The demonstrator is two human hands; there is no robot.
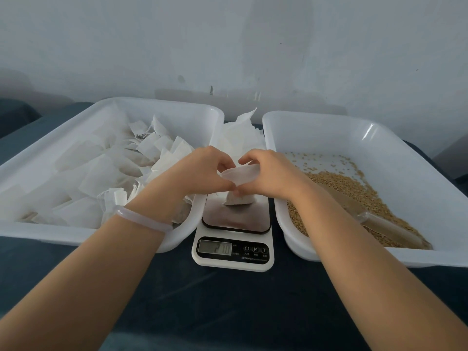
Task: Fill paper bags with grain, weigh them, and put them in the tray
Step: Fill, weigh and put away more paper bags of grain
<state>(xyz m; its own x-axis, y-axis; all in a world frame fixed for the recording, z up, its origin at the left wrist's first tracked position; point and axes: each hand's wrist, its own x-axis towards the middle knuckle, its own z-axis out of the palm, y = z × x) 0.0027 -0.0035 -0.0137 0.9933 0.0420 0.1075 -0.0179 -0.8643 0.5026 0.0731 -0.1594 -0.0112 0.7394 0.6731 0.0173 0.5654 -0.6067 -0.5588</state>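
Note:
A small white paper bag [239,197] stands on the steel platform of a kitchen scale [234,252], its lower part bulging. My left hand [202,171] and my right hand [271,173] both pinch the bag's open top edge from either side. The scale's display shows digits. On the right, a white tray [379,138] holds loose brown grain [342,188] and a clear scoop [385,224] lying in it. The white tray [76,122] on the left holds several white paper bags [101,171].
A stack of flat white bags [240,133] lies behind the scale between the two trays. Everything rests on a dark blue cloth [228,312]. A pale wall stands close behind. A clear bangle [141,220] circles my left wrist.

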